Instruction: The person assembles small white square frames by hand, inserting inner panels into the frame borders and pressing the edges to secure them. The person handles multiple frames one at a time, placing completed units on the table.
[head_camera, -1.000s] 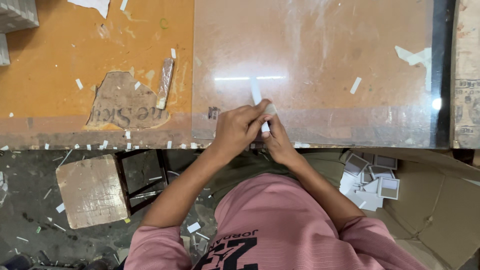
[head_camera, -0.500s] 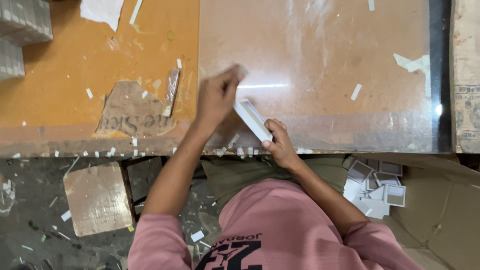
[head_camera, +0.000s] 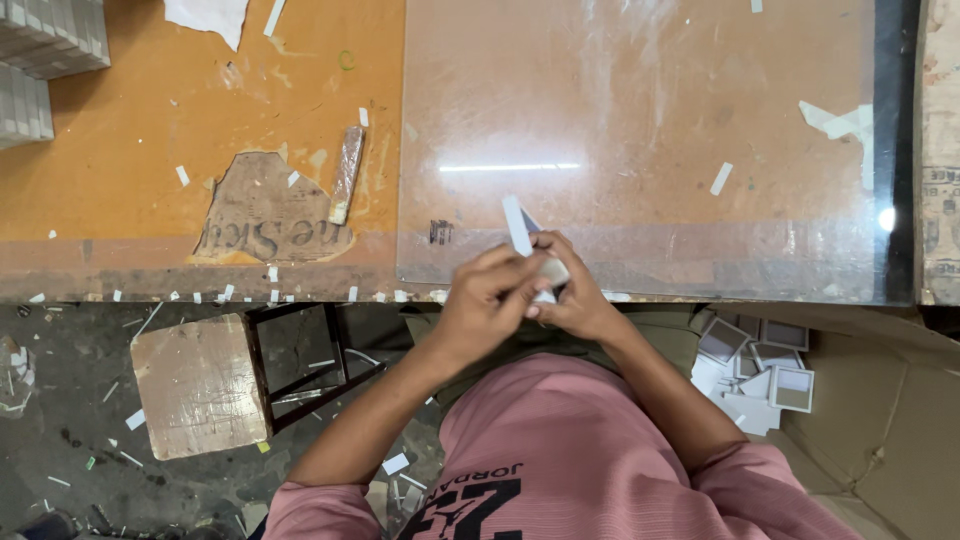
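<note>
Both hands meet at the near edge of the glass-topped table (head_camera: 650, 100). My left hand (head_camera: 485, 300) and my right hand (head_camera: 570, 295) together grip a small white flat box (head_camera: 548, 272), mostly hidden by the fingers. A narrow white paper strip (head_camera: 517, 225) sticks up from between the fingers over the glass. Which hand pinches the strip I cannot tell.
An orange board (head_camera: 200, 130) covers the table's left part, with a torn paper patch (head_camera: 265, 215), a wrapped stick (head_camera: 346, 173) and white scraps. Stacked white boxes (head_camera: 50, 40) sit far left. A wooden stool (head_camera: 200, 385) stands below left; several small framed cards (head_camera: 765, 365) lie at right.
My left hand, which had reached out over the table to the left, has come back to my right hand. Both now close around the small box, with a white strip sticking up.
</note>
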